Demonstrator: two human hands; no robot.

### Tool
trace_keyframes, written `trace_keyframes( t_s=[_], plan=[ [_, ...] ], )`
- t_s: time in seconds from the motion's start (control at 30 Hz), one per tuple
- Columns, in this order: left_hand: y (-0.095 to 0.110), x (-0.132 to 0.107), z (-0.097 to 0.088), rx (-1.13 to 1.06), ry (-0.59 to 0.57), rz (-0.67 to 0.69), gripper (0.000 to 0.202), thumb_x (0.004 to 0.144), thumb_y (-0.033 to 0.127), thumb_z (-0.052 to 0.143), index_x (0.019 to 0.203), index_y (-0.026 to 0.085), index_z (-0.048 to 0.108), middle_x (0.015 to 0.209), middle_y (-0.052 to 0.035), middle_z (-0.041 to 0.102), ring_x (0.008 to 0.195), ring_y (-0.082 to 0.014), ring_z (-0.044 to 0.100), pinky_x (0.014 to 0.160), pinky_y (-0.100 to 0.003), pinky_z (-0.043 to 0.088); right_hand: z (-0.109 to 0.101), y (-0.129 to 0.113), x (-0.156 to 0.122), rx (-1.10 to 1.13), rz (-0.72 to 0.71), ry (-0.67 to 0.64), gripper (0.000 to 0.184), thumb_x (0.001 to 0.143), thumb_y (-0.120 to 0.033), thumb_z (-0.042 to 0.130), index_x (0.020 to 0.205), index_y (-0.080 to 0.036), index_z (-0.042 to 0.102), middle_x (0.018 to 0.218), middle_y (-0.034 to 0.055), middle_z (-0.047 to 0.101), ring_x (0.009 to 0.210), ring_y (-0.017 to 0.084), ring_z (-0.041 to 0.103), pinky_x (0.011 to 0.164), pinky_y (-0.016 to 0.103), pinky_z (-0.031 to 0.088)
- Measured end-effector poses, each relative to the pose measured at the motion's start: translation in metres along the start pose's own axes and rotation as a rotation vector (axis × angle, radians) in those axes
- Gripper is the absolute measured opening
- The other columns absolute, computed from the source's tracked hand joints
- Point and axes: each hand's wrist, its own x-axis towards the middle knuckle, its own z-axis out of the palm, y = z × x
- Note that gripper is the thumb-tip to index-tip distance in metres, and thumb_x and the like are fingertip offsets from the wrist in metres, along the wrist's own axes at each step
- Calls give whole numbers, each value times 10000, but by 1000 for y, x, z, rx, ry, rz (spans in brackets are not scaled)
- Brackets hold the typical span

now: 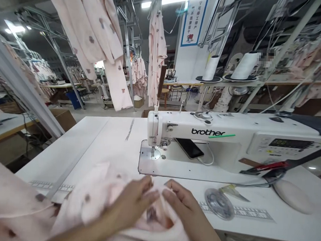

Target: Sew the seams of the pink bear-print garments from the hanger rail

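Observation:
A pale pink garment [94, 195] with small dark motifs is bunched at the table's front edge and spills toward the lower left. My left hand [132, 200] pinches the cloth's upper edge between thumb and fingers. Just to its right, my right hand [182, 202] pinches the same edge, so a short stretch of fabric lies between the two. Beyond my hands stands a white brother sewing machine [202, 132]; its needle area [154, 152] is in front of and apart from the cloth. Motion blurs parts of the garment.
A phone [189, 148] with a white cable leans under the machine arm. To the right lie a clear round case [219, 203], a ruler strip [252, 212], red-handled snips [272, 166] and a pale oval object [292, 196]. Pink garments [100, 37] hang above the white table [96, 143].

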Motion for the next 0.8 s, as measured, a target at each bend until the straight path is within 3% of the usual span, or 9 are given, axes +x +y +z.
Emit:
trace_keyframes(
  t_s=[0.07,0.13,0.2,0.3,0.4,0.5,0.6,0.7,0.8],
  plan=[
    [-14,-9,22,-263,-14,-125,353,827,508,403,708,177,375,623,31,363,595,-108,397,524,-217,327,0,10,-6,18,90,-42,402,817,-538,512,673,-171,429,600,-38,395,580,110,395,550,221,303],
    [-18,-19,24,-318,-10,-128,388,837,527,380,676,175,358,575,39,317,545,-95,350,484,-210,274,0,14,-10,50,137,-122,393,829,-542,492,703,-173,441,579,-36,425,551,112,413,522,221,298],
    [-11,-23,12,-138,75,20,350,883,446,336,718,164,464,618,13,418,577,-103,419,524,-217,307,1,8,-13,-21,76,-129,369,868,-513,445,720,-176,471,582,-27,464,545,119,440,520,227,320],
    [4,-18,-10,145,166,233,314,909,313,285,894,214,582,792,-14,513,623,-97,508,579,-215,374,0,-13,-10,-278,-179,59,281,899,-419,422,793,-192,549,777,16,547,736,152,516,596,230,376],
    [12,-10,-18,188,186,224,231,880,276,365,891,216,588,774,-7,530,611,-96,525,537,-194,389,-1,-29,-2,-387,-263,86,177,866,-292,487,1027,-258,553,1047,16,541,950,158,498,671,215,401],
    [13,-7,-18,135,196,138,109,810,219,486,847,205,587,780,-4,572,737,-127,561,567,-182,417,-1,-32,5,-338,-168,32,96,821,-202,517,848,-223,608,808,-17,601,755,131,533,653,217,400],
    [13,-8,-20,97,111,98,112,808,204,499,847,220,603,802,8,580,724,-115,556,597,-182,431,-5,-30,9,-304,-115,37,111,810,-205,533,728,-193,607,684,-29,591,662,120,516,607,216,386],
    [10,-7,-23,106,12,197,179,870,235,431,885,232,610,841,-4,560,733,-101,545,628,-180,438,-11,-32,16,-261,-83,-40,95,795,-185,543,719,-181,600,671,-32,587,646,105,517,607,205,392],
    [3,-4,-25,52,-17,341,224,904,218,361,937,220,582,876,-18,526,683,-75,530,631,-175,449,-15,-31,29,-30,39,-194,149,747,-276,626,692,-153,563,587,-21,565,539,105,516,534,210,402]
  ],
)
